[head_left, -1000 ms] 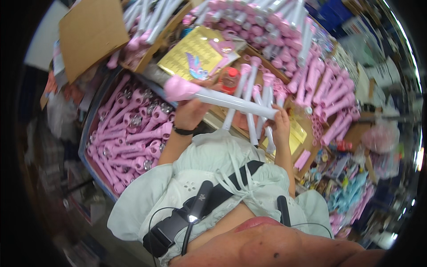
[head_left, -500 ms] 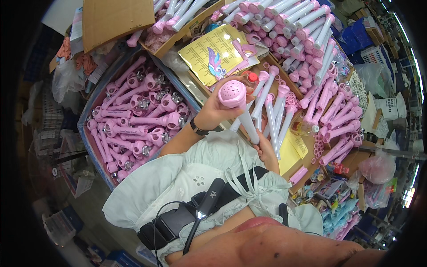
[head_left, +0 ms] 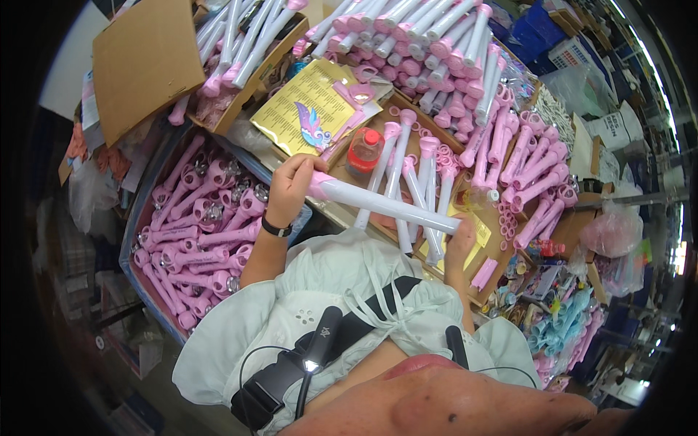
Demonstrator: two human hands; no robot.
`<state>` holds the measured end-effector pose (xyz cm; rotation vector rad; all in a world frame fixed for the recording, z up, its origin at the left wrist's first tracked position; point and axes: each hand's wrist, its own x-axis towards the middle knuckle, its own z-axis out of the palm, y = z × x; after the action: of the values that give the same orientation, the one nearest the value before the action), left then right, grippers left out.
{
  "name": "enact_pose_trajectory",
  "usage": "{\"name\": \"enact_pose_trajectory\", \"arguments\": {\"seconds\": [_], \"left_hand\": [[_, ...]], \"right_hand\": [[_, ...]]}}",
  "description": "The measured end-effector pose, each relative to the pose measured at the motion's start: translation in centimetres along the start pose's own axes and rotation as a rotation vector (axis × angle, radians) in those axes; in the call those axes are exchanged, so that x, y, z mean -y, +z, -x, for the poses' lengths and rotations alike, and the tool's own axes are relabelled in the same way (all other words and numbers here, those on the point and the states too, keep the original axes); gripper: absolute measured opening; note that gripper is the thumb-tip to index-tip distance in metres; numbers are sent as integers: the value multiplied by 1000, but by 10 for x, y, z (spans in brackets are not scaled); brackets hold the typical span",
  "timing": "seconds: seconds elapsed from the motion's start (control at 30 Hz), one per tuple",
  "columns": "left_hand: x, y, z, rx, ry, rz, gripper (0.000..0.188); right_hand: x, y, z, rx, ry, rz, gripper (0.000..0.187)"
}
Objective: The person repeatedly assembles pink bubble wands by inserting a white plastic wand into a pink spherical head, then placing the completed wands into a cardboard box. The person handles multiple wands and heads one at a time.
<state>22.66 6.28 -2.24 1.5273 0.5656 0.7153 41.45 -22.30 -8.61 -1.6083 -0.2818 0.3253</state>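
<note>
A pink-and-white toy wand (head_left: 389, 203) with a long pale tube is held across in front of my chest, nearly level and sloping down to the right. My left hand (head_left: 291, 187), with a dark band on its wrist, is closed round its pink end and hides most of it. At the tube's other end, my right hand (head_left: 459, 243) grips with its fingers wrapped round the tip. Just beyond the tube, several similar pale-tubed wands (head_left: 393, 163) lie in a cardboard tray, next to a bottle of red liquid (head_left: 363, 152).
At left stands a blue-edged box (head_left: 129, 236) of pink wands with shiny parts. Yellow printed sheets (head_left: 290, 94) with a winged decoration lie ahead. Pale-tubed wands (head_left: 429, 30) are heaped at the back, pink ones (head_left: 539, 166) at right. Pink rings (head_left: 504, 216) lie near a pink piece (head_left: 483, 273).
The wand has swung from steep, with its perforated pink head facing up, to nearly level. My hands have moved apart, left hand leftward and right hand rightward. The view has shifted slightly.
</note>
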Motion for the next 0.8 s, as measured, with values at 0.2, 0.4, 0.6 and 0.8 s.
{"name": "enact_pose_trajectory", "arguments": {"seconds": [0.2, 0.4, 0.6, 0.8], "left_hand": [[44, -6, -10, 170, -413, 190, 28], [42, -4, -3, 657, -560, 196, 28], [41, 26, 0, 1030, -403, 372, 39], [35, 46, -12, 502, -454, 532, 46]], "right_hand": [[62, -4, -1, 265, -752, 200, 30], [81, 8, -17, 333, -649, -12, 31], [60, 45, -34, 202, -240, -251, 44], [38, 83, -25, 380, 44, -171, 64]]}}
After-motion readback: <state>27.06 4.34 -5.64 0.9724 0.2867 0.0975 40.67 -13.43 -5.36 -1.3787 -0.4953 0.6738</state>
